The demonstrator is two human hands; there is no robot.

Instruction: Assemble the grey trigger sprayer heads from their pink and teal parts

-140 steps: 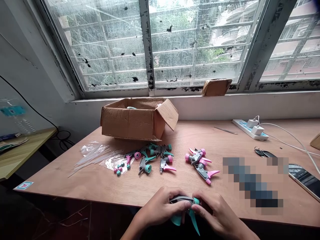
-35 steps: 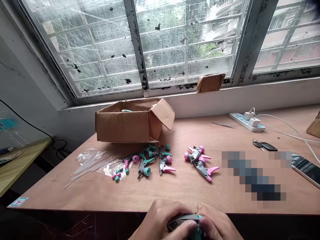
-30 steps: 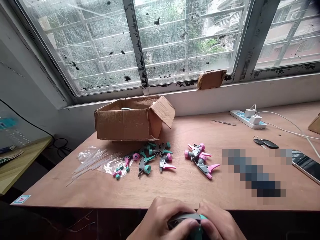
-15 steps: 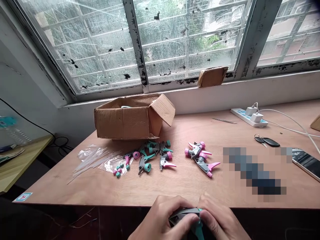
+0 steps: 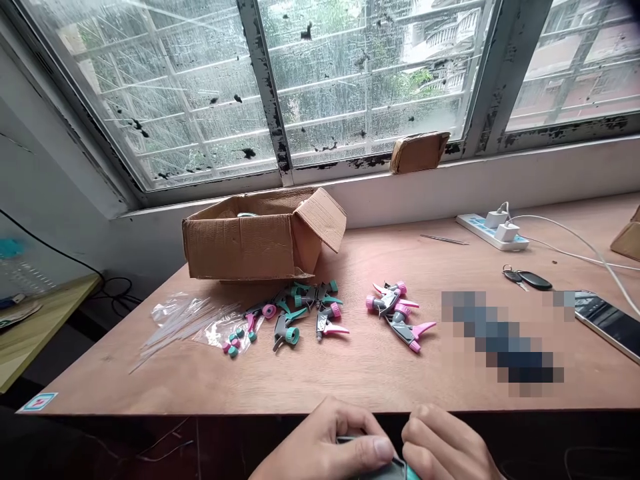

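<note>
Grey and teal plastic, the held spray head (image 5: pixel 383 471) sits just off the bench's (image 5: pixel 200 393) near edge, on my side, partly hidden by my fingers. My left hand (image 5: pixel 333 443) is clamped on it, thumb across the top. My right hand (image 5: pixel 447 440) is curled at its teal end; I cannot tell whether it grips. Toward the far edge is the open cardboard box (image 5: pixel 240 250), with mixed spray heads (image 5: pixel 287 333) nearer me. Small caps (image 5: pixel 233 352) and clear tubes (image 5: pixel 167 331) lie toward the left corner, the phone (image 5: pixel 610 323) by the right edge.
</note>
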